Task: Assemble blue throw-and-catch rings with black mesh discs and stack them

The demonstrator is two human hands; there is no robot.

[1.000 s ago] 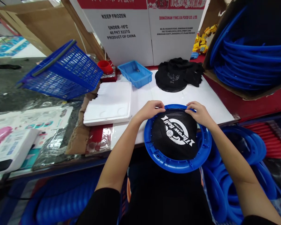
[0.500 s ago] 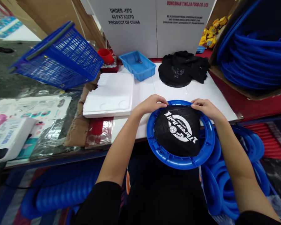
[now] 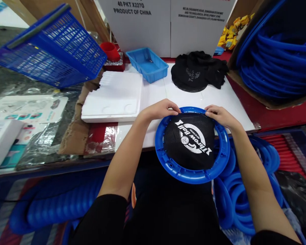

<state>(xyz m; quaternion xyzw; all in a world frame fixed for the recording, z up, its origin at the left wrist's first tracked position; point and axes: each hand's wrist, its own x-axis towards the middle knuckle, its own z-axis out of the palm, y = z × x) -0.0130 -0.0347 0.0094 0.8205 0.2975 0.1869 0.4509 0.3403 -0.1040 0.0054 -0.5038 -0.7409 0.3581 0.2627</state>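
Left hand (image 3: 166, 109) and right hand (image 3: 220, 115) are set apart, each clamped by thumb and fingers on the far rim of a round, blue plastic ring (image 3: 191, 177). The ring is over the person's lap, at the near edge of the white-topped bench (image 3: 234, 107); contact with the bench cannot be determined. Black mesh fabric (image 3: 190, 141) with white "Throw Ball" print lies within the ring. Beyond, on the bench: crumpled black fabric pieces (image 3: 193, 73) and a rectangular, light-blue plastic tray (image 3: 151, 66).

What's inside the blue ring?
Black mesh with a white "Throw Ball" print fills most of the blue ring; the left hand and right hand grip its far edge. Whatever lies beneath the mesh is hidden.
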